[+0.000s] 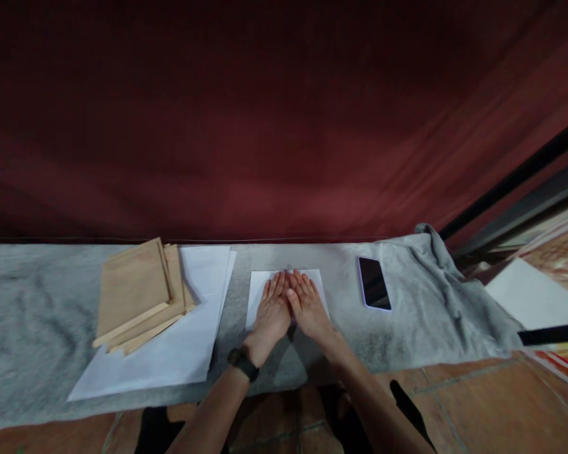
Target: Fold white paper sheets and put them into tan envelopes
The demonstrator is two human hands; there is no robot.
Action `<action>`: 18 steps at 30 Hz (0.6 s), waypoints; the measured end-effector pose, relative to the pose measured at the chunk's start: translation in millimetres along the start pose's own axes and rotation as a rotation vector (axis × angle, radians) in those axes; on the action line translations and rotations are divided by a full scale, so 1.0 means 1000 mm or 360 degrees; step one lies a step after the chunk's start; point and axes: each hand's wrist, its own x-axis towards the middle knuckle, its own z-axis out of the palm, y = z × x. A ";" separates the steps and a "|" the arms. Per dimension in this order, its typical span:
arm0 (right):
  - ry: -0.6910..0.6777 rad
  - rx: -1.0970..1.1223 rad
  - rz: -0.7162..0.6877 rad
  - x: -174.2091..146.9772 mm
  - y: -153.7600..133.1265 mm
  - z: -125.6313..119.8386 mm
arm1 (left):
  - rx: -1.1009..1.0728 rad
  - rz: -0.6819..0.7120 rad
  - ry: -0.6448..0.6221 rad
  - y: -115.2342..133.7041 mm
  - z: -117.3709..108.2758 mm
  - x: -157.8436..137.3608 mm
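A small white sheet of paper (256,296) lies on the grey cloth in front of me, and both hands rest on it. My left hand (274,307) is flat, palm down, with its fingers stretched forward. Beside it my right hand (308,306) also presses flat, its thumb against the left hand. The hands cover the middle of the paper, so whether it is folded there I cannot tell. To the left, several brown paper envelopes (135,287) lie stacked on larger white sheets (170,366).
A phone (375,284) with a dark screen and lilac case lies right of my hands. The grey cloth (28,328) covers the surface and bunches up at the right (435,265). Behind rises a dark red fabric wall (265,157). Tiled floor (492,403) shows below.
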 end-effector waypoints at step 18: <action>0.0014 -0.0324 -0.0004 0.011 0.005 0.013 | 0.0144 -0.0151 0.0032 -0.017 -0.005 0.000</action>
